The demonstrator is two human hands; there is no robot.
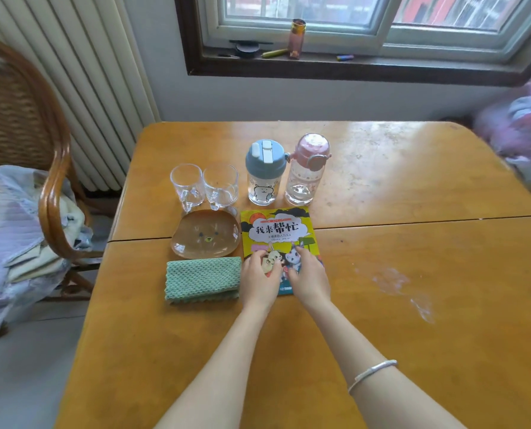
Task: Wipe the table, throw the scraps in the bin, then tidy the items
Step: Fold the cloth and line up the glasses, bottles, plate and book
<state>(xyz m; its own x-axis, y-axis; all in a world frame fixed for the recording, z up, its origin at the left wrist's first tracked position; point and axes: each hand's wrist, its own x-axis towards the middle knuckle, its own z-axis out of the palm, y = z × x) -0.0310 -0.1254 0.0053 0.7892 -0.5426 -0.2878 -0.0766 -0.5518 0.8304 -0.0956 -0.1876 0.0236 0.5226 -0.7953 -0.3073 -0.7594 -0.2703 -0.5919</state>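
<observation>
A yellow children's book lies flat on the wooden table. My left hand and my right hand both rest on its near half, fingers spread and pressing down on the cover. A folded green cloth lies just left of my left hand. Behind the cloth sits a clear bear-face plate. Two clear glass mugs stand behind the plate. A blue-lidded bottle and a pink-lidded bottle stand behind the book.
A wicker chair piled with folded fabric stands left of the table. A wet smear marks the tabletop to the right. The windowsill holds a pink bottle and small items. Soft pink things lie at the far right.
</observation>
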